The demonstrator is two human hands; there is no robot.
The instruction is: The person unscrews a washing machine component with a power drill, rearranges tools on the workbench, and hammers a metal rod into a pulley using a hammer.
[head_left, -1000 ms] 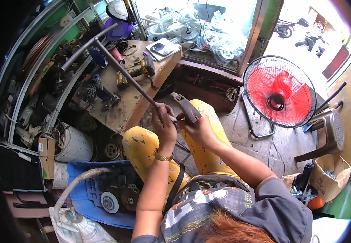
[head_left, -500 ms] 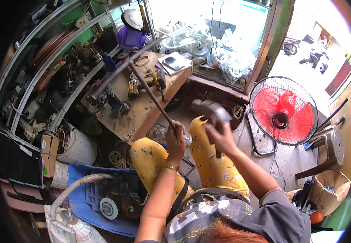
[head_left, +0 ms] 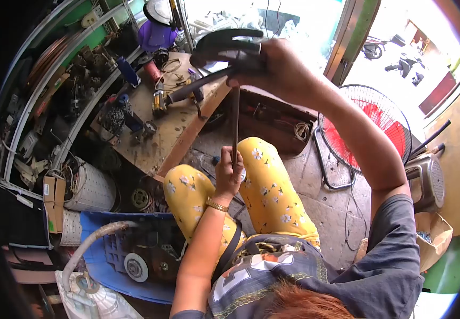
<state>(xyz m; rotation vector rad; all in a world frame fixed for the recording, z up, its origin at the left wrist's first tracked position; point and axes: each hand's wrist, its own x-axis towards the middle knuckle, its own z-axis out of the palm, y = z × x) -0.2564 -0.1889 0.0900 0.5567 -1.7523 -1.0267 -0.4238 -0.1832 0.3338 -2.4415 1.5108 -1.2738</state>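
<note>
My left hand [head_left: 229, 173] is closed around the lower part of a dark metal rod [head_left: 235, 117], which stands nearly upright between the knees. Across its upper end runs a dark bar [head_left: 198, 86], slanting down to the left. My right hand [head_left: 277, 69] is raised in front of the rod's top, fingers closed on a dark hammer [head_left: 214, 48]. The hammer's head is blurred and partly overlaps the bar; whether they touch cannot be made out. Its handle is mostly hidden.
A wooden bench [head_left: 150, 143] with a yellow-black drill [head_left: 159, 101] is ahead left. A red fan [head_left: 368, 125] and a stool [head_left: 426, 181] stand at right. A blue tub [head_left: 107, 276] holds parts at lower left. Shelves [head_left: 44, 106] line the left.
My right hand has risen with the hammer, from above the right knee to the rod's top. The rod has swung from leaning left to nearly upright. My left hand still grips it.
</note>
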